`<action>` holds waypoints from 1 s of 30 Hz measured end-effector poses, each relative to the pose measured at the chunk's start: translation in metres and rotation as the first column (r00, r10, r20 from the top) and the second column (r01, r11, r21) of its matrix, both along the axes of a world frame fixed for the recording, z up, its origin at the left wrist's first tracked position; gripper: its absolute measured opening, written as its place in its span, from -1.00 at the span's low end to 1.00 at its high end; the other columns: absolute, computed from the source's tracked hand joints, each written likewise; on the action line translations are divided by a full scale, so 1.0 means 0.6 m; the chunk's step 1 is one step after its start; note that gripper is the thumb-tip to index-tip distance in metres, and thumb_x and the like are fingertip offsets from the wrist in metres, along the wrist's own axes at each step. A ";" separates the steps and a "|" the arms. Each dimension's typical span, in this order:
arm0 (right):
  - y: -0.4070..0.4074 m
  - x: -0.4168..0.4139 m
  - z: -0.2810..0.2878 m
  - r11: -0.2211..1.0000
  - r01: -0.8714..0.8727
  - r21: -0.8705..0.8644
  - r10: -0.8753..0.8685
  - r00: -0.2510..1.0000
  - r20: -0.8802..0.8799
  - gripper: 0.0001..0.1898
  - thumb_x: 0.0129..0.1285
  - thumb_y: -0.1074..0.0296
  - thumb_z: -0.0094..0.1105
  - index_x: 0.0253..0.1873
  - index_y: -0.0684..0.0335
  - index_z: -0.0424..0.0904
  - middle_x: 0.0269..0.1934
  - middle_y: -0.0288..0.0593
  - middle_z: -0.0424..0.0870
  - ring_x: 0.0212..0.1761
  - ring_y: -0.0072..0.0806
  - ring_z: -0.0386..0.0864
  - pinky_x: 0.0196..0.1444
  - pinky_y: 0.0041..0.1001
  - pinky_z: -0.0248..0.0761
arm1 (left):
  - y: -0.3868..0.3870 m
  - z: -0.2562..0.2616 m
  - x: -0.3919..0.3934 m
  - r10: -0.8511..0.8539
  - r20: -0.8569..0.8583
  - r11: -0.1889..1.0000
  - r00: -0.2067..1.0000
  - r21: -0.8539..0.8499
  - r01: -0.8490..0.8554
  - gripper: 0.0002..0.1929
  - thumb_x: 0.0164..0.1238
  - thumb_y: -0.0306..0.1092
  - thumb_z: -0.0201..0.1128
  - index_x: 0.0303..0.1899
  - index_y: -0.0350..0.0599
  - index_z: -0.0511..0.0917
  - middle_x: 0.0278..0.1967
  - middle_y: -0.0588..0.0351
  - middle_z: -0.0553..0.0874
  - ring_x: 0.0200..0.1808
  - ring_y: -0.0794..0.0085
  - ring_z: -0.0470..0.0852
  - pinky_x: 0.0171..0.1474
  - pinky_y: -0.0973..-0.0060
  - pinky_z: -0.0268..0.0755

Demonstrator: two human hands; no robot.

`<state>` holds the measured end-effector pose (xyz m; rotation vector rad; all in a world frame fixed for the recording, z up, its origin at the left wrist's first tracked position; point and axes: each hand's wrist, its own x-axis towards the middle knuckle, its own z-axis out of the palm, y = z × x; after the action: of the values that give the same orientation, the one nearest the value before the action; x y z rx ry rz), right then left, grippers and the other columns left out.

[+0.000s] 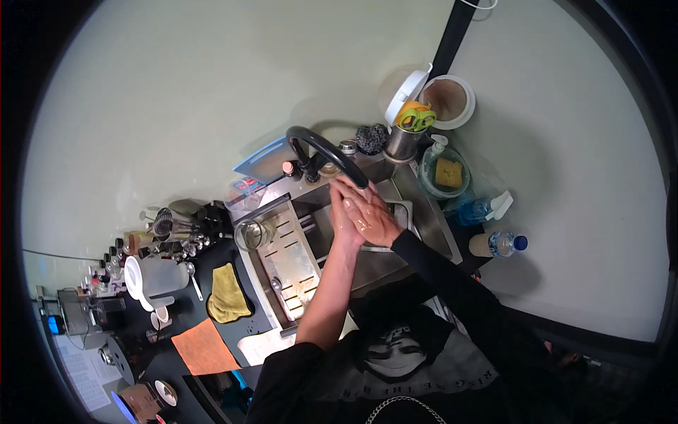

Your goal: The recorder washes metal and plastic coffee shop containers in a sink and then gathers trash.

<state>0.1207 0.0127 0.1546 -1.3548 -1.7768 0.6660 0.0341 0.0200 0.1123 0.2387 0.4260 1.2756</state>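
Under the mouth of a black curved faucet [331, 151], my two wet hands are pressed together above a stainless steel sink [434, 233]. My right hand [373, 220], coming from the black sleeve, lies over my left hand [344, 228], its fingers laid across the other's. Neither appears to hold an object, though the space between the palms is hidden. Left of the hands, a slotted metal drain tray [288, 257] spans part of the sink, with a glass jar [253, 235] and a spoon [276, 285] on it.
Behind the sink stand a blue cutting board [265, 161], a black scrubber [372, 139] and a metal utensil cup [402, 143]. To the right are a sponge [448, 173] in a container, a spray bottle [476, 210] and a plastic bottle [495, 244]. Yellow [228, 294] and orange cloths [205, 347] lie left.
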 end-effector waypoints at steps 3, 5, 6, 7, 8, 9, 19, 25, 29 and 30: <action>0.004 0.017 -0.058 0.979 0.204 0.019 -0.179 0.896 -0.406 -0.55 0.56 0.18 -0.14 0.37 0.35 0.30 0.32 -0.03 0.45 0.36 -0.29 0.41 0.42 -0.36 0.19 | -0.008 0.006 0.029 -0.019 -0.391 1.000 0.920 -0.023 0.010 -0.44 0.61 0.14 -0.24 0.30 -0.12 0.36 0.22 -0.02 0.46 0.27 0.21 0.41 0.33 0.20 0.22; -0.001 0.038 -0.071 0.979 0.032 -0.201 -0.164 0.712 -0.683 -0.57 0.55 0.21 -0.10 0.38 0.30 0.32 0.29 -0.11 0.48 0.32 -0.36 0.44 0.37 -0.40 0.26 | -0.012 0.004 0.038 0.075 -0.708 0.985 0.702 0.160 0.056 -0.37 0.61 0.17 -0.33 0.39 -0.14 0.21 0.34 -0.10 0.30 0.40 0.15 0.20 0.42 0.23 0.02; -0.005 0.040 -0.069 0.919 -0.217 -0.330 -0.208 0.444 -0.872 -0.58 0.55 0.24 -0.07 0.40 0.25 0.33 0.26 -0.18 0.51 0.28 -0.43 0.48 0.31 -0.44 0.32 | -0.014 0.002 0.036 0.147 -0.821 0.965 0.552 0.241 0.102 -0.34 0.60 0.18 -0.37 0.44 -0.15 0.13 0.40 -0.14 0.23 0.46 0.11 0.10 0.47 0.24 -0.08; -0.025 0.036 -0.069 0.904 -0.262 -0.338 -0.202 0.435 -0.877 -0.60 0.56 0.23 -0.07 0.38 0.23 0.34 0.27 -0.25 0.49 0.25 -0.48 0.48 0.30 -0.47 0.34 | -0.016 -0.001 0.032 0.229 -0.895 0.937 0.383 0.309 0.162 -0.31 0.60 0.20 -0.42 0.48 -0.16 0.06 0.46 -0.17 0.15 0.53 0.08 -0.01 0.51 0.25 -0.17; -0.040 0.036 -0.063 0.905 -0.262 -0.336 -0.203 0.429 -0.880 -0.60 0.56 0.23 -0.07 0.38 0.23 0.34 0.27 -0.25 0.49 0.25 -0.48 0.48 0.30 -0.47 0.34 | -0.015 0.003 0.031 0.322 -0.924 0.901 0.207 0.366 0.232 -0.27 0.60 0.21 -0.46 0.53 -0.17 -0.01 0.52 -0.21 0.07 0.59 0.05 -0.11 0.55 0.27 -0.27; -0.058 0.038 -0.064 0.846 -0.337 -0.414 -0.297 0.346 -0.890 -0.61 0.57 0.21 -0.10 0.37 0.22 0.34 0.27 -0.24 0.49 0.25 -0.48 0.48 0.30 -0.46 0.34 | -0.007 0.031 0.018 0.332 -0.921 0.899 0.202 0.374 0.229 -0.46 0.63 -0.05 -0.23 0.34 -0.30 0.32 0.41 -0.24 0.30 0.50 -0.14 0.12 0.50 -0.12 -0.28; -0.037 0.010 -0.052 0.711 -0.590 -0.383 -0.421 0.078 -0.904 -0.46 0.55 -0.17 -0.27 0.24 0.18 0.39 0.18 -0.25 0.54 0.25 -0.44 0.47 0.34 -0.38 0.29 | -0.025 -0.028 0.005 0.539 -0.837 0.836 0.088 0.545 0.062 -0.70 0.48 -0.29 0.14 0.10 -0.26 0.51 -0.03 -0.13 0.64 -0.02 0.11 0.64 0.07 0.33 0.43; -0.010 -0.004 -0.100 0.695 -0.577 -0.429 -0.578 -0.093 -0.810 -0.54 0.53 -0.12 -0.18 -0.01 0.19 0.52 -0.09 -0.13 0.64 -0.01 -0.32 0.60 0.12 -0.32 0.49 | -0.023 -0.009 0.007 0.424 -0.902 0.858 0.082 0.429 0.283 -0.72 0.54 -0.23 0.07 0.04 -0.22 0.56 -0.09 -0.12 0.67 -0.02 0.00 0.63 0.11 0.25 0.41; -0.018 -0.002 -0.146 0.775 -0.490 -0.400 -0.508 -0.107 -0.854 -0.53 0.49 -0.13 -0.12 -0.04 0.23 0.53 -0.14 -0.13 0.65 -0.04 -0.24 0.61 0.11 -0.28 0.50 | -0.019 0.007 0.019 0.234 -0.971 0.905 0.046 0.234 0.355 -0.71 0.52 -0.18 0.07 -0.21 -0.26 0.55 -0.11 -0.23 0.61 -0.02 -0.13 0.57 0.03 0.14 0.36; -0.021 -0.004 -0.140 0.769 -0.498 -0.401 -0.512 -0.103 -0.853 -0.53 0.49 -0.13 -0.12 -0.04 0.23 0.53 -0.14 -0.13 0.65 -0.04 -0.24 0.61 0.11 -0.28 0.50 | -0.023 0.006 0.016 0.274 -0.959 0.901 0.065 0.280 0.331 -0.70 0.51 -0.18 0.08 -0.23 -0.26 0.56 -0.19 -0.26 0.61 -0.07 -0.17 0.59 -0.04 0.13 0.39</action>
<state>0.1185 0.0003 0.0707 -0.5906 -0.0439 1.8419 0.0434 0.0060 0.1160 1.6641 1.3561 0.9192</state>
